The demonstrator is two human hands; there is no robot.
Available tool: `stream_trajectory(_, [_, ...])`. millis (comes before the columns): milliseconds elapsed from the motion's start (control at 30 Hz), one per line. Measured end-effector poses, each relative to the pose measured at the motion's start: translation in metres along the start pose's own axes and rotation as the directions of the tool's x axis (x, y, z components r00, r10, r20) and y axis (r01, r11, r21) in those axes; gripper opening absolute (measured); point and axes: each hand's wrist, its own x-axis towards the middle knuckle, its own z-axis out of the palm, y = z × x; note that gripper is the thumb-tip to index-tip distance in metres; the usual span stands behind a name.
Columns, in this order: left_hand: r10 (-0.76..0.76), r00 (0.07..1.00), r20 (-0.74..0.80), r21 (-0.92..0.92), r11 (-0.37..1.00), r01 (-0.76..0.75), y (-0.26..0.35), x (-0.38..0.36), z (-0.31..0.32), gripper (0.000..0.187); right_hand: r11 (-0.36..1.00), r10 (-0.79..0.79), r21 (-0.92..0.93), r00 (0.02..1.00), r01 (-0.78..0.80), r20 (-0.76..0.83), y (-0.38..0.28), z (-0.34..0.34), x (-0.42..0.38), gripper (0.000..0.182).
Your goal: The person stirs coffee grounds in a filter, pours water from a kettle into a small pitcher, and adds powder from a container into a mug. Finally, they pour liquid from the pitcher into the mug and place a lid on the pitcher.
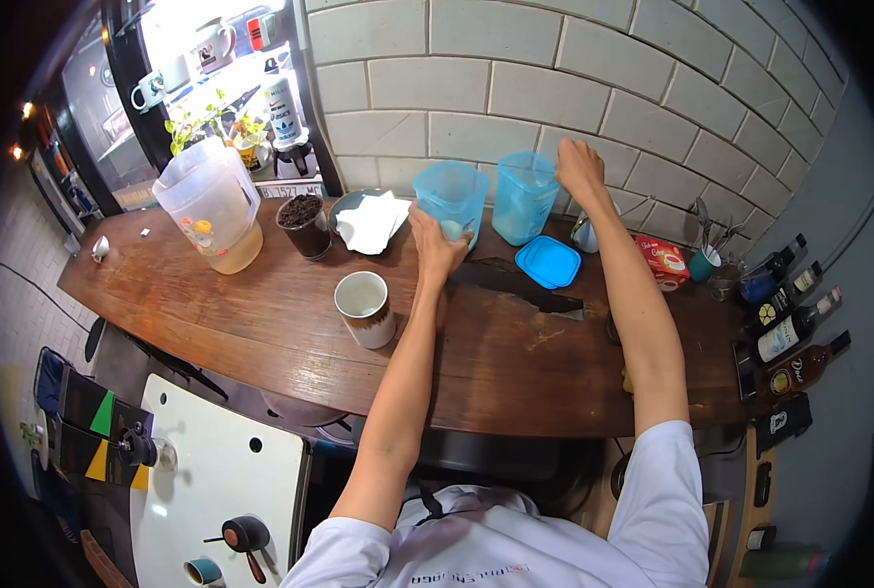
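Note:
My left hand (pixel 439 243) is wrapped around the lower side of a translucent blue plastic container (pixel 453 188) with no lid on it. To its right stands a second blue container (pixel 522 206), also uncovered, with pale contents in its lower part. My right hand (pixel 580 167) is raised beside this container's upper right rim, fingers closed; whatever they may hold is hidden. A bright blue lid (pixel 549 262) lies on the wooden counter in front of the second container. A white and brown cup (pixel 365 310) stands left of my left forearm.
On the wooden counter (pixel 250 333), a large clear pitcher (pixel 206 201), a glass of dark grounds (pixel 304 227) and a dark plate with white napkins (pixel 373 221) stand left. A red box (pixel 661 262), a utensil cup (pixel 703 263) and several bottles (pixel 788 335) are right. Tiled wall (pixel 515 93) behind.

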Motion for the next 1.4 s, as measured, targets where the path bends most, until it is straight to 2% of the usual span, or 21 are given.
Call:
stream_trajectory(133, [-0.013, 1.000, 0.026, 0.017, 1.000, 0.013, 0.002, 0.000, -0.002, 0.102, 0.999, 0.025, 0.026, 0.998, -0.023, -0.063, 0.001, 0.009, 0.001, 0.024])
stream_trajectory(200, [-0.017, 1.000, 0.024, 0.027, 0.999, 0.016, 0.001, 0.000, -0.002, 0.102, 0.982, 0.070, 0.170, 0.996, -0.078, 0.052, 0.003, 0.011, 0.003, 0.026])
stream_trajectory(233, [-0.019, 1.000, 0.025, 0.028, 0.999, 0.018, 0.001, -0.001, -0.002, 0.102, 0.982, 0.069, 0.170, 0.996, -0.078, 0.054, 0.004, 0.011, 0.006, 0.026])
stream_trajectory(300, [-0.040, 0.999, 0.005, -0.023, 0.999, 0.041, 0.002, 0.000, 0.000, 0.105, 0.962, 0.012, 0.264, 0.975, -0.072, 0.222, 0.004, 0.008, 0.012, 0.023])
stream_trajectory(433, [-0.032, 0.999, 0.005, -0.025, 0.999, 0.032, 0.001, -0.001, 0.000, 0.105, 0.944, -0.003, 0.319, 0.967, -0.081, 0.255, 0.001, 0.008, 0.011, 0.019])
stream_trajectory(533, [-0.028, 1.000, 0.006, -0.018, 0.999, 0.028, 0.001, 0.000, 0.001, 0.107, 0.917, 0.003, 0.392, 0.985, -0.071, 0.172, -0.001, 0.016, 0.009, 0.020])
stream_trajectory(600, [-0.047, 0.999, 0.007, -0.009, 0.999, 0.047, 0.001, -0.001, 0.000, 0.106, 0.865, 0.083, 0.498, 0.996, -0.061, -0.023, -0.002, 0.021, 0.003, 0.020])
stream_trajectory(633, [-0.047, 0.999, 0.006, -0.008, 0.999, 0.047, 0.002, -0.001, 0.000, 0.106, 0.865, 0.082, 0.499, 0.996, -0.060, -0.023, -0.002, 0.021, 0.001, 0.020])
stream_trajectory(700, [-0.034, 0.999, 0.002, -0.032, 0.999, 0.034, 0.002, -0.001, -0.001, 0.104, 0.868, 0.020, 0.493, 0.988, 0.058, -0.152, -0.002, 0.016, -0.004, 0.019])
stream_trajectory(733, [-0.035, 0.999, 0.000, -0.030, 0.999, 0.035, 0.001, -0.001, 0.000, 0.104, 0.867, 0.018, 0.494, 0.988, 0.060, -0.151, -0.001, 0.011, -0.007, 0.019])
stream_trajectory(800, [-0.028, 1.000, -0.009, -0.025, 0.999, 0.028, 0.001, 0.000, 0.001, 0.102, 0.827, -0.020, 0.537, 0.964, 0.165, -0.266, 0.001, -0.003, -0.013, 0.018])
stream_trajectory(933, [-0.028, 1.000, -0.004, -0.016, 0.999, 0.028, -0.001, -0.001, 0.001, 0.103, 0.802, -0.025, 0.573, 0.968, 0.169, -0.250, 0.003, -0.020, -0.026, 0.018])
stream_trajectory(1000, [-0.020, 1.000, -0.011, -0.019, 1.000, 0.019, -0.001, 0.000, 0.001, 0.102, 0.819, 0.008, 0.531, 0.922, 0.216, -0.386, 0.008, -0.024, -0.030, 0.019])
stream_trajectory(1033, [-0.021, 1.000, -0.012, -0.019, 1.000, 0.021, -0.001, 0.000, 0.002, 0.102, 0.819, 0.007, 0.531, 0.923, 0.216, -0.386, 0.011, -0.029, -0.030, 0.019])
stream_trajectory(1100, [-0.026, 1.000, -0.015, -0.002, 1.000, 0.026, -0.001, 0.000, 0.002, 0.103, 0.740, 0.260, 0.671, 0.898, 0.052, -0.356, 0.019, -0.038, -0.028, 0.020])
stream_trajectory(1133, [-0.027, 1.000, -0.014, 0.000, 1.000, 0.027, -0.002, 0.000, 0.001, 0.103, 0.738, 0.261, 0.673, 0.898, 0.051, -0.354, 0.023, -0.039, -0.027, 0.020])
stream_trajectory(1200, [-0.028, 0.999, -0.017, -0.019, 0.999, 0.028, -0.001, 0.000, 0.002, 0.104, 0.375, 0.413, 0.922, 0.872, 0.100, -0.263, 0.027, -0.044, -0.027, 0.020])
stream_trajectory(1233, [-0.031, 0.999, -0.015, -0.018, 0.999, 0.031, -0.001, -0.001, 0.001, 0.104, 0.376, 0.413, 0.922, 0.873, 0.097, -0.260, 0.025, -0.046, -0.028, 0.020])
stream_trajectory(1300, [-0.034, 0.999, -0.002, -0.048, 0.998, 0.034, -0.002, 0.000, 0.001, 0.104, 0.229, 0.459, 0.958, 0.848, 0.175, -0.265, 0.017, -0.052, -0.029, 0.018])
stream_trajectory(1400, [-0.008, 1.000, -0.019, -0.024, 1.000, 0.008, -0.004, 0.000, 0.002, 0.104, 0.172, 0.422, 0.963, 0.868, 0.207, -0.262, -0.004, -0.059, -0.034, 0.018])
